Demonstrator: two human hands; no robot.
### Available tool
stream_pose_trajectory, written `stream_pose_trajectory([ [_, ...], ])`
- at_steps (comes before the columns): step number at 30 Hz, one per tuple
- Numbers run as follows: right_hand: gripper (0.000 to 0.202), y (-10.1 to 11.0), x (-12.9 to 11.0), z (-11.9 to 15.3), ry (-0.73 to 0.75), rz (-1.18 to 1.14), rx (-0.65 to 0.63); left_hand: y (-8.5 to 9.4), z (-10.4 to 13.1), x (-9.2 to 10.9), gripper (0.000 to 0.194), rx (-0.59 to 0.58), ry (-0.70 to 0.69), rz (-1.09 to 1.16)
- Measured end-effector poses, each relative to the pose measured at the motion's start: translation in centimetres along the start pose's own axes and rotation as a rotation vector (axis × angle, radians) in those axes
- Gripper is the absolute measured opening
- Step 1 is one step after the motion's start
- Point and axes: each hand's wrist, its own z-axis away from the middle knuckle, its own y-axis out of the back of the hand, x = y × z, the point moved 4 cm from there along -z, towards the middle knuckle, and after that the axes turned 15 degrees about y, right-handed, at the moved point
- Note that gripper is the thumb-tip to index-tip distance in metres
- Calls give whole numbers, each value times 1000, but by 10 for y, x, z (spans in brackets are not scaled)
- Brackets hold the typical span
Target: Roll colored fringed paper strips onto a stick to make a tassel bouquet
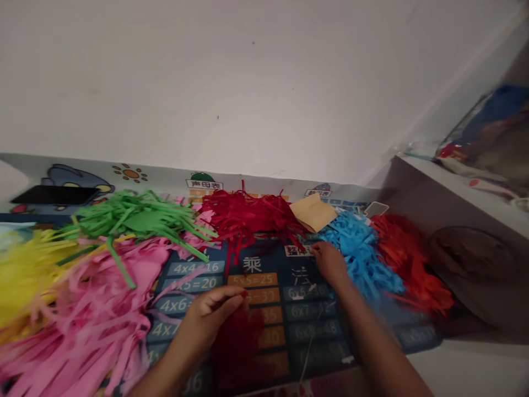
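Note:
My left hand (212, 309) is closed in a pinch over the printed mat (295, 344), near the front middle. From its fingertips hangs a dark red paper tassel (239, 342), blurred and see-through with motion. My right hand (330, 262) reaches forward beside the blue paper strips (359, 248), its fingertips drawn together; whatever they hold is too small to make out. Just beyond the right fingers lie a dark red pile of paper strips (256, 212) and a folded tan paper (314, 212).
Green strips (140, 215), pink strips (95, 314) and yellow strips (33, 275) heap up at the left. A black phone (55, 194) rests at the back left. On the right, orange-red strips (405, 259) lie against a dark box (463, 242). A white wall (248, 82) stands behind.

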Motion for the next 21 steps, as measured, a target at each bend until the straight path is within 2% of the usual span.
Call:
stream_pose_trajectory([
  [3,13,10,-47,28,133,-213,22,-4,2,1,30,-15,8,62],
  [5,10,6,-86,52,222,-586,39,-10,5,1,30,-31,34,80],
  [7,7,-5,-116,73,175,-955,58,-17,8,1,26,-42,42,61],
  [9,7,-20,-134,88,23,-1211,93,-21,11,3,21,-40,7,-7],
  [11,11,-32,-141,96,-118,-1345,135,-22,14,6,17,-22,-62,-91],
  [13,13,-37,-142,99,-193,-1377,165,-20,18,8,15,12,-136,-181],
  [16,13,-37,-141,101,-250,-1345,179,-18,22,12,13,70,-249,-319],
  [21,13,-34,-140,103,-316,-1256,171,-19,29,18,12,98,-393,-449],
])
